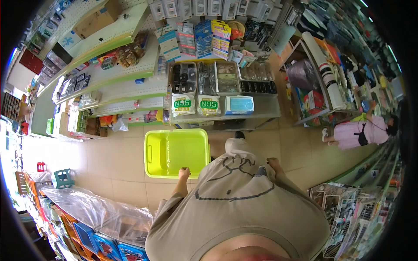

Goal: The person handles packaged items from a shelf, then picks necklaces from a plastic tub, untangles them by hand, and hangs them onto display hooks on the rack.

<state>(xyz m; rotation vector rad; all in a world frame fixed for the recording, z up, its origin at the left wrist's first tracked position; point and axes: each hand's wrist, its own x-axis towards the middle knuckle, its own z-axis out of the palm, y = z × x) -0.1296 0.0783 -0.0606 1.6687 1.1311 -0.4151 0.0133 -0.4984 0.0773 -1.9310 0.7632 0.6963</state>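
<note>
My left hand (184,172) is closed on the near rim of a yellow-green plastic tub (200,138), close to its right corner. The tub is rectangular, with a handle slot on its left side, and nothing shows inside it. It is at my left side, in front of a low display counter. My right hand (273,162) hangs by my right hip with its fingers loosely curled, and no object shows in it. My grey-brown shirt (235,209) with a black line drawing covers much of the lower view.
The counter (265,108) holds two N95 packs (209,105), a blue mask box (239,105) and trays of small goods. Shelves (126,82) stand at left, a metal rack (313,82) at right. A person in pink (359,132) stands far right. Plastic sheeting (100,209) covers goods lower left.
</note>
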